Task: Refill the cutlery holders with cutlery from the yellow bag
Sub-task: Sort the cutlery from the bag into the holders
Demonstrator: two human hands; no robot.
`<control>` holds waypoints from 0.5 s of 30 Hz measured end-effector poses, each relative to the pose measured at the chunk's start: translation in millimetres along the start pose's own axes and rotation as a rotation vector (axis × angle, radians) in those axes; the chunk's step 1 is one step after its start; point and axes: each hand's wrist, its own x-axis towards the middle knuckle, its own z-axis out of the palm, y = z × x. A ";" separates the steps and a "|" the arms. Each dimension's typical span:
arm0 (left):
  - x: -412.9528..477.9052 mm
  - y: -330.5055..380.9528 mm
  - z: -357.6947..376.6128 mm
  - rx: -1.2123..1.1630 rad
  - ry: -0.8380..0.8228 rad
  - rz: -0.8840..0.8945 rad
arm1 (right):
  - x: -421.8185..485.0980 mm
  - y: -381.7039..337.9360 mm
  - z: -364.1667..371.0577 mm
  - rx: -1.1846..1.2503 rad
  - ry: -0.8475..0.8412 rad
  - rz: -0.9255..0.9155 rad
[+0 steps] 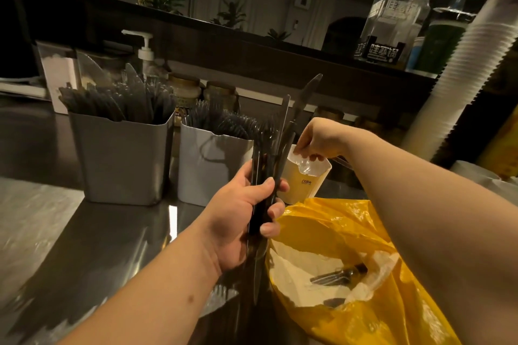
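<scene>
1. Head view, centre: clamped in the left hand (246,213), fingers (276,209) and thumb wrapped round the middle, a bundle of dark knives (283,137), blades up, handles hanging below the palm, just above the mouth of the yellow bag (364,232).
2. Same view, further back: right hand (316,140) reaching over the bag to the small pale holder (304,182), fingertips curled down at its rim. Cannot tell whether pinching the rim itself or one of the clear pieces inside.
3. Down in the bag: a few dark forks (339,274) lying loose on the white lining, so some cutlery left to move.
4. On the steel desk (70,232), left of the small holder: a grey holder (120,162) packed with knives and, beside it, a white holder (210,171) bristling with forks. Both look close to full.
5. Handling, as a judgement: thin plastic, so very light, smooth and a little springy. Likely to fan out or slide from a loose grip, as the splayed blades suggest. Best held as now, round the middle of the handles with firm pressure, squared up before lowering.
6. Likely destination: the grey holder, handles first or blades up to match the rest. Worth steadying that holder, since crowded pieces may catch on incoming ones.
</scene>
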 end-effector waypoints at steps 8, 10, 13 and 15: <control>0.3 1.2 0.4 -0.014 -0.019 0.001 | -0.2 -3.4 14.2 -0.009 0.021 -0.092; 1.1 0.3 -0.2 -0.014 -0.021 0.000 | -2.3 -6.4 7.1 0.025 0.081 -0.112; 0.9 -0.1 -1.4 -0.015 -0.018 0.002 | 0.4 -3.9 -5.3 0.196 0.311 -0.099; 0.4 -0.2 -0.2 -0.011 -0.013 0.001 | 1.1 1.4 -8.1 0.429 0.431 -0.082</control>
